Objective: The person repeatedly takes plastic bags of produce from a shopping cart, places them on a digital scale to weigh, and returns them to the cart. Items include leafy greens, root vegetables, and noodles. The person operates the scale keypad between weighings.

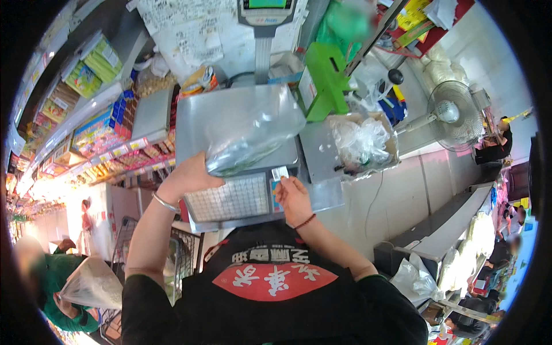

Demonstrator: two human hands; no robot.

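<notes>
A clear plastic bag with something green in its lower part lies on the metal pan of a label-printing scale. My left hand, a silver bangle at its wrist, grips the bag's near left end. Between the thumb and fingers of my right hand is a small white printed label, held by its lower edge at the right of the scale's keypad. Above the pan, the scale's display stands on a post.
Right of the scale are a green plastic holder and a carton of crumpled clear plastic. A standing fan is farther right. Packed shelves line the left. At lower left, a person in green holds a plastic bag by a cart.
</notes>
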